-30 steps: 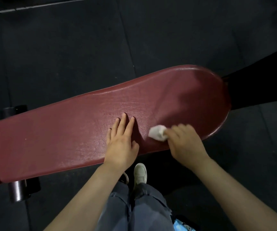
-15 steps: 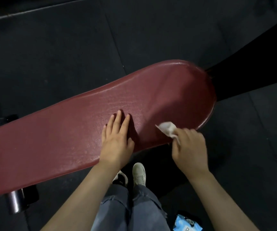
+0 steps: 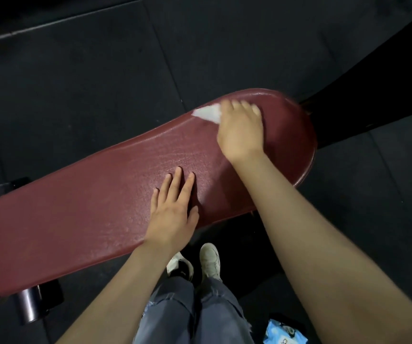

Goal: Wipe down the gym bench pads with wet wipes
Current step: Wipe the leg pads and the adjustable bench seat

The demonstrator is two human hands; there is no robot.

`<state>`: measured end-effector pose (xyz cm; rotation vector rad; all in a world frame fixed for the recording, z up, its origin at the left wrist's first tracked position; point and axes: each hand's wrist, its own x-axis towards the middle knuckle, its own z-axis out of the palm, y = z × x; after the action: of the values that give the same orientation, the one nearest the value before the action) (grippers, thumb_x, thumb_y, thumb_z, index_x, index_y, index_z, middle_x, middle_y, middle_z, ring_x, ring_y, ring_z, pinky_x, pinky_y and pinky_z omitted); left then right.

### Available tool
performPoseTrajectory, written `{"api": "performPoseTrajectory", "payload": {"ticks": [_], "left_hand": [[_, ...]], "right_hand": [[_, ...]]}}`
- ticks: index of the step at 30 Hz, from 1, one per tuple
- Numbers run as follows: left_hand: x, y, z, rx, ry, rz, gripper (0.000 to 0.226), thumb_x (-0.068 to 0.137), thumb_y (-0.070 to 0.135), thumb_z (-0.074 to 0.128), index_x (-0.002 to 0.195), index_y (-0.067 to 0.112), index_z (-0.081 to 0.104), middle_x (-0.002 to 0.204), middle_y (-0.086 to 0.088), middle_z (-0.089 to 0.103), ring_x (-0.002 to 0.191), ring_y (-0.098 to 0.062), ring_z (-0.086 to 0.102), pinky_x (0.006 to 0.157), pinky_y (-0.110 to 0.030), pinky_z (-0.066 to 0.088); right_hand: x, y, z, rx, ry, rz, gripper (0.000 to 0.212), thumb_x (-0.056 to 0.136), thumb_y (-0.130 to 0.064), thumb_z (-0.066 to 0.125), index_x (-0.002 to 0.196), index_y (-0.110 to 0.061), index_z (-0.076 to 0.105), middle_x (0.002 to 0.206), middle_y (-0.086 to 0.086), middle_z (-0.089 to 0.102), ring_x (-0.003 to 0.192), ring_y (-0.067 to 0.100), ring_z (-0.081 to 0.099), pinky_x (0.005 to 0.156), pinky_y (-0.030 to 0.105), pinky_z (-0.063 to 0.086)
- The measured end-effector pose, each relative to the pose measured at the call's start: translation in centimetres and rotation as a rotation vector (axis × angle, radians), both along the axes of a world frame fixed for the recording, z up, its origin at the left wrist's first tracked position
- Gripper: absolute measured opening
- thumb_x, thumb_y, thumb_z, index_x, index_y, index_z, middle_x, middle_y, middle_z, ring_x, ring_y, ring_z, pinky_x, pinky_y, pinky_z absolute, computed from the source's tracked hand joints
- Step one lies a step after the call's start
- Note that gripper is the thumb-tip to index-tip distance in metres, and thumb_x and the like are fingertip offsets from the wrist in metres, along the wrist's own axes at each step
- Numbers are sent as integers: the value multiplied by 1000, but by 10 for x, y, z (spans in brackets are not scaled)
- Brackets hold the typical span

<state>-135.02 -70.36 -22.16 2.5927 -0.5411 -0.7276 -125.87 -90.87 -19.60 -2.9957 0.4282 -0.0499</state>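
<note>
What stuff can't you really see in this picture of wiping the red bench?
All in the head view:
- Wet wipe: mostly hidden under the right hand; its grip on the wipe cannot be judged.
- Red bench pad: its left end is cut off by the picture edge; the left hand covers part.
- Blue wipes pack: cut off at the bottom, print too small to read.
- Bench frame: mostly hidden beneath the pad.

The left hand (image 3: 172, 214) lies flat with fingers straight, while the right hand (image 3: 241, 130) reaches forward, palm down.
</note>
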Motion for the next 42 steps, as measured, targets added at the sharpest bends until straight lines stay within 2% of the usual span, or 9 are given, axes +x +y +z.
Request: {"api": "performPoseTrajectory", "payload": {"ticks": [3, 6, 12, 15, 21, 25, 31, 36, 42], "left_hand": [[3, 2, 3, 47, 14, -23, 75, 101, 37, 44, 156, 36, -6, 163, 8, -21, 150, -16, -19, 123, -42, -5], [7, 3, 5, 107, 15, -74, 78, 100, 42, 43, 156, 34, -12, 162, 4, -25, 150, -18, -20, 123, -42, -4], [6, 5, 5, 118, -13, -114, 78, 101, 44, 40, 156, 31, -13, 162, 2, -24, 150, -20, -21, 122, -42, -4], [3, 4, 2, 103, -44, -110, 79, 99, 43, 42, 157, 30, -10, 163, 1, -20, 151, -21, -19, 121, -42, -5], [3, 3, 2, 109, -10, -83, 80, 98, 44, 41, 156, 32, -13, 163, 3, -21, 150, -19, -21, 123, -44, -5], [7, 7, 4, 79, 11, -71, 71, 102, 47, 32, 155, 36, -13, 162, 7, -24, 149, -15, -22, 122, -40, -7], [7, 9, 2, 110, -21, -122, 71, 102, 46, 30, 154, 32, -17, 162, 4, -26, 149, -18, -23, 123, -41, -7], [4, 9, -5, 62, -70, -109, 72, 101, 41, 39, 156, 30, -7, 165, 1, -15, 151, -20, -15, 122, -43, -4], [9, 7, 6, 126, 3, -117, 73, 104, 38, 34, 153, 32, -19, 161, 3, -27, 148, -17, -25, 124, -43, -3]], "right_hand": [[-106, -14, 8, 22, -44, -127, 13, 83, -9, 52, 91, -12, 61, 80, 7, 63, 72, 31, 57, 68, 41, 38], [-174, -20, 22, 109, 28, -263, 13, 88, -7, 55, 97, -9, 64, 78, 5, 63, 69, 24, 54, 67, 36, 38], [-30, -32, -6, -92, -163, -69, 10, 91, -14, 53, 90, -12, 63, 79, 8, 64, 72, 32, 59, 68, 39, 40], [33, -20, -3, -48, -48, 7, 15, 91, -11, 52, 104, -12, 61, 99, 7, 66, 94, 29, 61, 86, 39, 42], [-93, -54, 13, -49, -96, -167, 14, 83, -5, 54, 92, -10, 64, 81, 12, 65, 72, 36, 58, 66, 42, 42], [-181, -49, 25, 82, -13, -400, 14, 90, -6, 50, 96, -9, 62, 84, 8, 63, 77, 28, 58, 73, 43, 46], [-56, -65, 10, 110, -198, -202, 22, 95, -20, 47, 90, -7, 64, 82, 16, 66, 75, 39, 61, 70, 45, 50], [63, -38, 4, 6, 48, 45, 17, 92, -17, 52, 106, -12, 61, 104, 7, 67, 98, 30, 59, 87, 39, 41], [-23, -73, 13, -34, -69, -119, 21, 87, -8, 46, 100, -6, 61, 96, 16, 66, 88, 39, 60, 78, 44, 44]]}}
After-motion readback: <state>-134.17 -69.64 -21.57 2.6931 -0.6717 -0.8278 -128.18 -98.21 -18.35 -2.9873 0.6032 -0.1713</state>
